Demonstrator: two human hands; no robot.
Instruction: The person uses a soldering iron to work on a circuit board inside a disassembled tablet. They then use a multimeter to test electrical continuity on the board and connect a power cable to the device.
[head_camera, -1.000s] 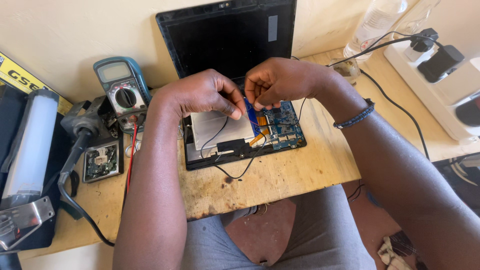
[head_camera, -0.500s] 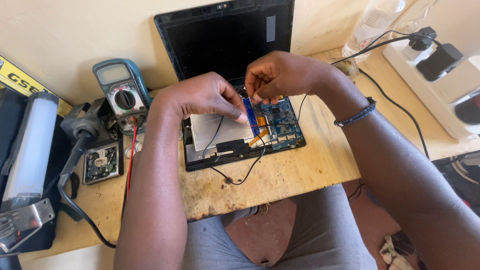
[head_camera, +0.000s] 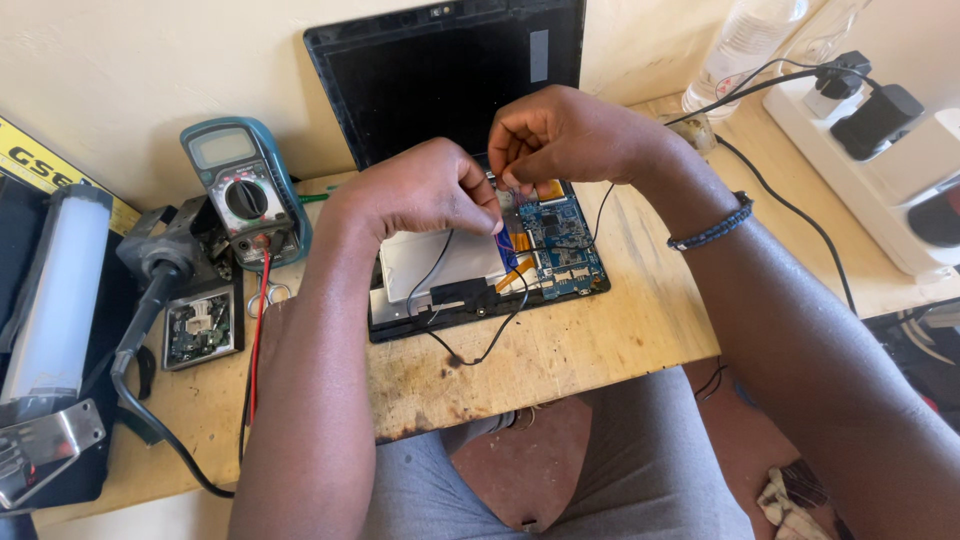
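- Tablet (head_camera: 560, 280), opened, back cover off, lies flat on the wooden surface (head_camera: 600, 350) before a dark panel (head_camera: 450, 70) leaning on the wall.
- Left hand (head_camera: 425, 190), fingers pinched shut, grips a thin black wire (head_camera: 470, 345) over the silver battery (head_camera: 440, 255).
- Right hand (head_camera: 560, 135), fingers curled, pinches a small part above the blue circuit board (head_camera: 560, 235); what part, unclear.
- Multimeter (head_camera: 245, 190) stands to the left, well apart.
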